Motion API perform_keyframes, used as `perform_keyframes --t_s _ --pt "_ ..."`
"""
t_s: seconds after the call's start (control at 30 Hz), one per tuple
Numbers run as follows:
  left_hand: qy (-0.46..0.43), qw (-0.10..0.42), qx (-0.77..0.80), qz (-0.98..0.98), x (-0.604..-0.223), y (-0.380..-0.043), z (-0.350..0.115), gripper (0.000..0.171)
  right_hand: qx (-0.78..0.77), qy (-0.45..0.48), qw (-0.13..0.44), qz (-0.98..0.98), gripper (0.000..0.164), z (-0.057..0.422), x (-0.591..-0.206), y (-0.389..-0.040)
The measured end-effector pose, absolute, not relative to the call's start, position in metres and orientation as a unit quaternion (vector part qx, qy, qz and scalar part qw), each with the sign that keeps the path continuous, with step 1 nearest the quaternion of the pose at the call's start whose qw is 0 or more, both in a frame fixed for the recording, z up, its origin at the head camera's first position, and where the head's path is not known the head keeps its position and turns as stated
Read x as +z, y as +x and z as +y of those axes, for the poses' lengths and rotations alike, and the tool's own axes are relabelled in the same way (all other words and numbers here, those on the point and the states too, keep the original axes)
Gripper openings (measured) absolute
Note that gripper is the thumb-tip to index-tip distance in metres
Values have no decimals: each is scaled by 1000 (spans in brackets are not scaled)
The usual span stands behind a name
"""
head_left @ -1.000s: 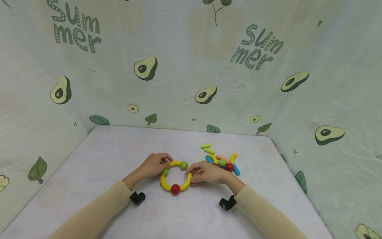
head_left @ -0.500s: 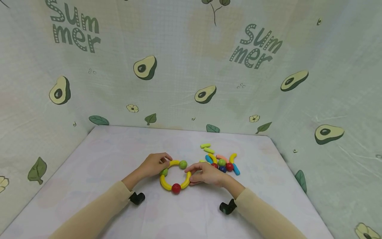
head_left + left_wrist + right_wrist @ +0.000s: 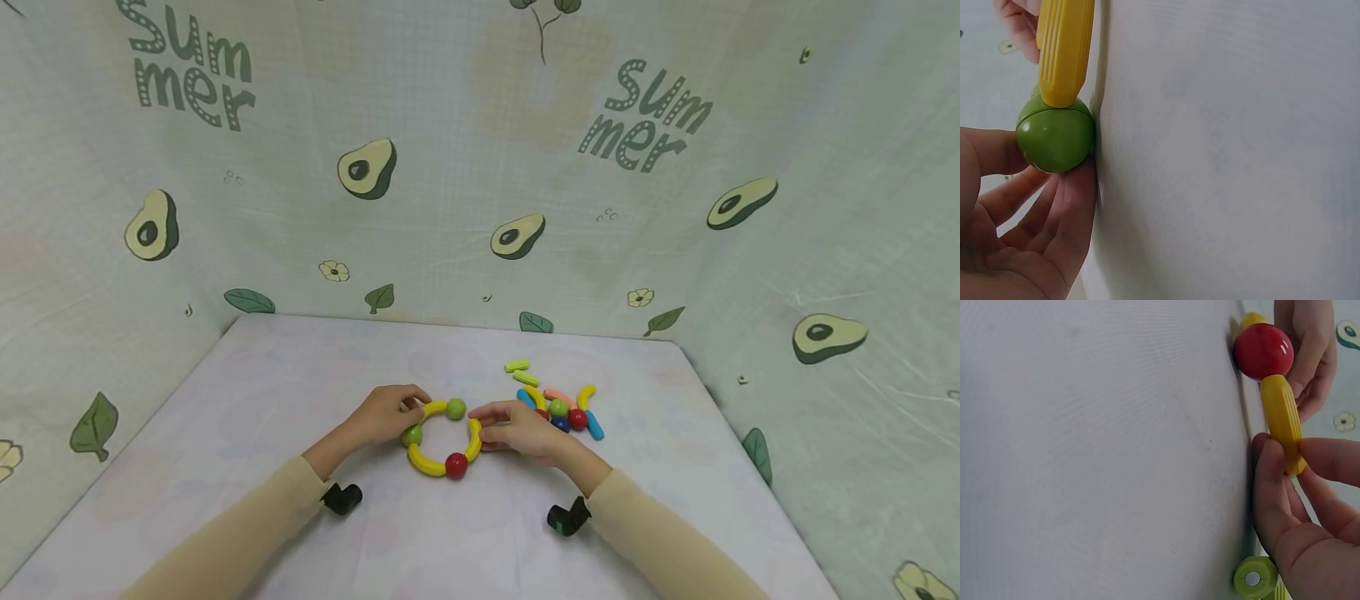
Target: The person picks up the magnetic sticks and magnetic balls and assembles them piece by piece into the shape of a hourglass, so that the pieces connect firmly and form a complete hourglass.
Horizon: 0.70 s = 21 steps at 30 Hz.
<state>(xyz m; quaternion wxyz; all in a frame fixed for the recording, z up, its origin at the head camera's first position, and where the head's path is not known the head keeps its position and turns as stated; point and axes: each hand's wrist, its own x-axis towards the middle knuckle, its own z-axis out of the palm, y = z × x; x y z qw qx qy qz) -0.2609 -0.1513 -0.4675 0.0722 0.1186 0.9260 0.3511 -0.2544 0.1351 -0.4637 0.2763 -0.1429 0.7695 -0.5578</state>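
Note:
In the head view, an unclosed ring of magnetic building pieces lies on the table, made of yellow curved rods and balls. My left hand grips the ring's left side; in the left wrist view, its thumb and fingers hold a green ball with a yellow rod attached. A red ball sits at the near side. My right hand pinches the free end of the right yellow curved rod. Another green ball ends the far side, with a gap between it and that rod.
Right of the ring lies a pile of loose pieces: a red ball, a dark blue ball, a green ball, a blue rod and others. Two lime rods lie behind. A patterned cloth hangs around the table.
My right hand has swung the right rod slightly away from me, and the ring's red ball has shifted right. The far green ball has moved a little left. My left hand has barely moved.

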Motion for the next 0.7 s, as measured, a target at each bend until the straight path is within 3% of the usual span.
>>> perform_keyframes --t_s 0.7 --pt "109 80 351 927 -470 -258 -154 20 -531 -149 259 793 41 129 -461 -260"
